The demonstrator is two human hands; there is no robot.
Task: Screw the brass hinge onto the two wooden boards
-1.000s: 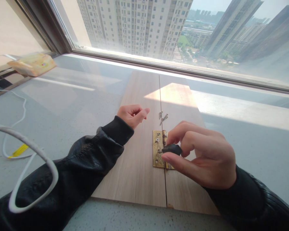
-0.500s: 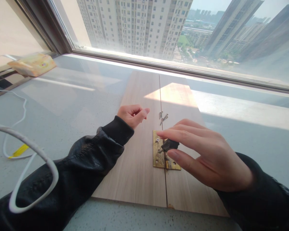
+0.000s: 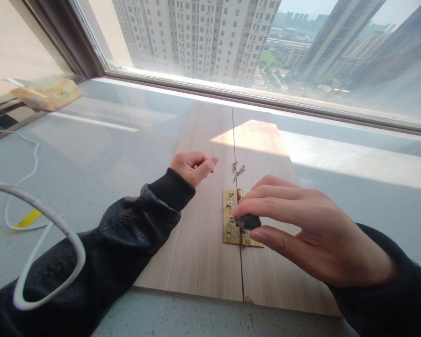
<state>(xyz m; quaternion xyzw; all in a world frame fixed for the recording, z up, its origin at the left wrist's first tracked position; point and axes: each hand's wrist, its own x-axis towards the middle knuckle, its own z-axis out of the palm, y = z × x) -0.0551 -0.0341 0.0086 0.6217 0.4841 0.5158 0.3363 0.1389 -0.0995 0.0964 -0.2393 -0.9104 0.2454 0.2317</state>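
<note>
A wide window fills the far side of the room, looking out on tall pale apartment towers. Below it runs a broad grey speckled stone bench, partly in sun and partly in shade. On the bench lie two light wooden boards side by side, their long edges meeting in a thin seam.

A thick white cable loops over the left part of the bench, and a flat yellow packet lies near the far left corner by the window frame.

The left hand, in a black leather sleeve, rests on the left board with its fingers loosely curled, holding nothing. The right hand has thumb and fingers pinched together on a small black tool handle, held over a rectangular brass hinge that straddles the seam near the boards' near end.

Just beyond the hinge, a few small loose metal screws lie on the seam.
</note>
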